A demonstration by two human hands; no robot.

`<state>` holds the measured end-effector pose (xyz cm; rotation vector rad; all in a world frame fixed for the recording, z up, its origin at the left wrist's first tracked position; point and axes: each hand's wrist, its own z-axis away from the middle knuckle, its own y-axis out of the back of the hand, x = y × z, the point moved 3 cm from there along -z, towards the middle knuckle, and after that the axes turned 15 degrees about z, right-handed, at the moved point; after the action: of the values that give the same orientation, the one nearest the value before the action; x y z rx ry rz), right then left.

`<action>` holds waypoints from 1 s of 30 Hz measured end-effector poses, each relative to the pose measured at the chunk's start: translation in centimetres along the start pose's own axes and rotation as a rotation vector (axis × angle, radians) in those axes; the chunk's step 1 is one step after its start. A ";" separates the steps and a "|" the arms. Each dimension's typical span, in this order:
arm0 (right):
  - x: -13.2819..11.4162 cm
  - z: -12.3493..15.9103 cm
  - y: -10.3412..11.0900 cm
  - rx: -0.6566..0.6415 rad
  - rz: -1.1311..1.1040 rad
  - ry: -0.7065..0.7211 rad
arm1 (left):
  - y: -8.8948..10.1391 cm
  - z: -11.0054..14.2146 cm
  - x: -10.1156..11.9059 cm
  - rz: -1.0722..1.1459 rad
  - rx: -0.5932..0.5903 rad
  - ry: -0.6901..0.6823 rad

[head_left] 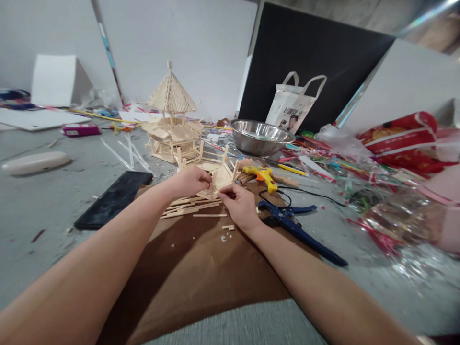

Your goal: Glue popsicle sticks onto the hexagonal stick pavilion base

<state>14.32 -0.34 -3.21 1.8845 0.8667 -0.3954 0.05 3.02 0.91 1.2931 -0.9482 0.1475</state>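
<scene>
A low frame of pale wooden sticks (223,176) with upright corner posts lies on the brown board (187,268). My left hand (193,181) is closed at its near side, fingertips on a front post. From the right, my right hand (240,203) pinches at the base of that same post; whatever sits between its fingertips is too small to make out. Loose wooden sticks (190,207) lie just below the hands, with a few short cut pieces (228,227) closer to me. Behind the frame stands a finished-looking stick pavilion (171,96) with a pointed roof.
Right of the frame are a yellow glue gun (264,177) with a black cord and a blue-handled cutter (298,229). A black phone (113,199) lies left. Farther back are a steel bowl (261,139), a white bag (293,105) and scattered colourful craft scraps (345,165).
</scene>
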 end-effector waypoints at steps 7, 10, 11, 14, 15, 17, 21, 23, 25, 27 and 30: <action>0.2 0.0 -0.2 0.001 -0.020 0.013 | 0.0 0.0 0.0 0.005 -0.005 0.004; 0.2 0.0 -0.3 -0.001 -0.023 0.015 | 0.0 0.1 0.1 0.004 -0.005 0.000; 0.1 0.1 -0.3 -0.003 -0.020 0.016 | 0.0 0.1 0.2 0.004 -0.006 -0.003; 0.0 -0.1 0.1 -0.001 -0.016 0.010 | 0.0 0.0 0.2 0.011 -0.009 -0.002; 0.0 -0.3 0.3 0.003 -0.016 0.005 | 0.0 0.0 0.2 0.017 -0.009 0.002; 0.2 -0.7 1.2 -0.005 -0.001 -0.009 | 0.0 0.0 0.2 0.033 -0.010 0.015; 0.9 -1.3 3.0 -0.258 0.060 -0.060 | 0.0 0.1 0.3 0.042 0.001 0.043; 1.2 -1.2 3.7 -0.457 0.100 -0.096 | 0.1 0.2 0.4 0.034 0.004 0.051; 1.3 -1.0 4.2 -0.596 0.206 -0.097 | 0.1 0.2 0.6 0.023 0.001 0.055; 1.4 -1.1 4.9 -0.613 0.367 -0.059 | 0.1 0.2 0.7 0.016 -0.001 0.061; 1.8 -2.2 6.2 -0.381 0.585 -0.002 | 0.1 0.2 0.7 0.022 -0.001 0.069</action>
<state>19.82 0.67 0.73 1.6780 0.3236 0.1222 0.31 2.57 1.42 1.2690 -0.9032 0.2073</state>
